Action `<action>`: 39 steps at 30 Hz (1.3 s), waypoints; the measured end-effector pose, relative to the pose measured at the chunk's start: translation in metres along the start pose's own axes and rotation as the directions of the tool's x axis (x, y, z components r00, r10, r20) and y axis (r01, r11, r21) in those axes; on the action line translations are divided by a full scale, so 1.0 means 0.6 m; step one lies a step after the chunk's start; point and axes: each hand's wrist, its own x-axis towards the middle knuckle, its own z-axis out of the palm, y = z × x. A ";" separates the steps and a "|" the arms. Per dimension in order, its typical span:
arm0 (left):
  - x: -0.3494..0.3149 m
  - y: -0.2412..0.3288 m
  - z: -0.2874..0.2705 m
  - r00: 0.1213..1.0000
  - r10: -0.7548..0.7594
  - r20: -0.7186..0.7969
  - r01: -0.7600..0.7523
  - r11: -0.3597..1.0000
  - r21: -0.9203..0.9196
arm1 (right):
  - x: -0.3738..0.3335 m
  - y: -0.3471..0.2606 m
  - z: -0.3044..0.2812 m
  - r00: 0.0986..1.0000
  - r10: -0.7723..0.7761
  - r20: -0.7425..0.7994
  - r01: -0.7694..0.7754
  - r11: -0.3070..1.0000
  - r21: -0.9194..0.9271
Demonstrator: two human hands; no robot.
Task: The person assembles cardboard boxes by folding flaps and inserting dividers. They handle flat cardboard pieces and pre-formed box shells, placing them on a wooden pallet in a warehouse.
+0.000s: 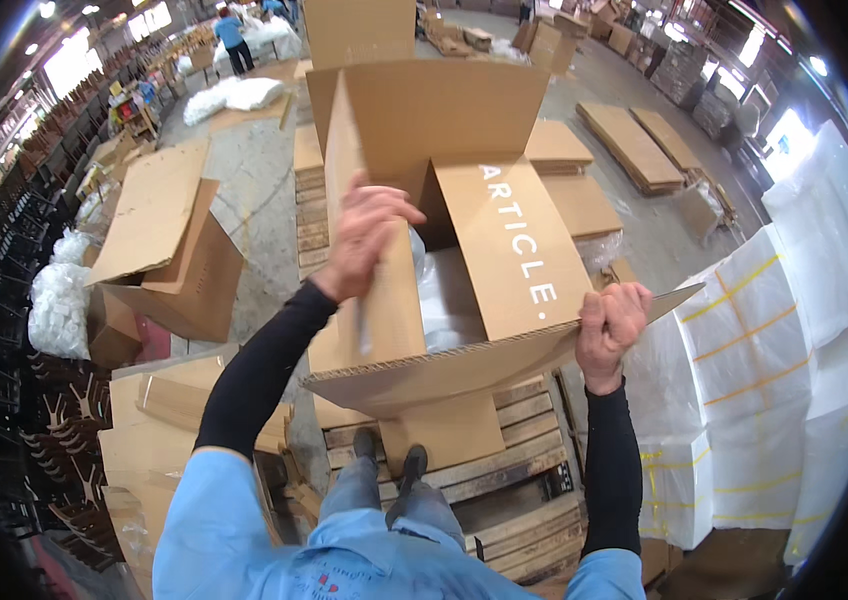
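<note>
A large open cardboard box (pixel 529 245) stands in front of me, with white lettering on its right flap, which is folded inward. The far flap (pixel 434 105) stands upright, and the near flap (pixel 444 375) slants out toward me. My left hand (pixel 369 235) lies over the tilted left flap (pixel 394 305), fingers stretched toward the opening and slightly blurred. At the near flap's right end, my right hand (pixel 612 330) is closed around the edge. Through the gap, whitish wrapping (pixel 439 295) shows inside; what it covers is hidden.
Wooden pallets (pixel 524 470) lie under the box and by my shoes. Another open carton (pixel 179 270) stands left, beside bagged white packing (pixel 59 310). White-wrapped stacks with yellow tape (pixel 744 370) rise at right. Flat cardboard (pixel 629 150) lies beyond. A person (pixel 232 40) stands far left.
</note>
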 end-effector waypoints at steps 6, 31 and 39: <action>-0.063 -0.073 0.337 0.836 -0.022 0.548 -0.050 0.992 0.116 | 0.025 -0.021 0.035 0.990 0.018 -0.138 -0.015 1.000 0.018; -0.565 -0.045 -0.122 0.507 -0.825 -0.251 0.814 0.361 0.456 | -0.071 0.195 0.538 0.624 0.413 0.664 -0.115 0.888 -0.445; -0.459 0.123 0.023 0.607 -0.670 -0.427 0.699 0.706 -0.112 | 0.068 0.162 0.355 0.851 0.364 0.378 -0.291 0.927 -0.236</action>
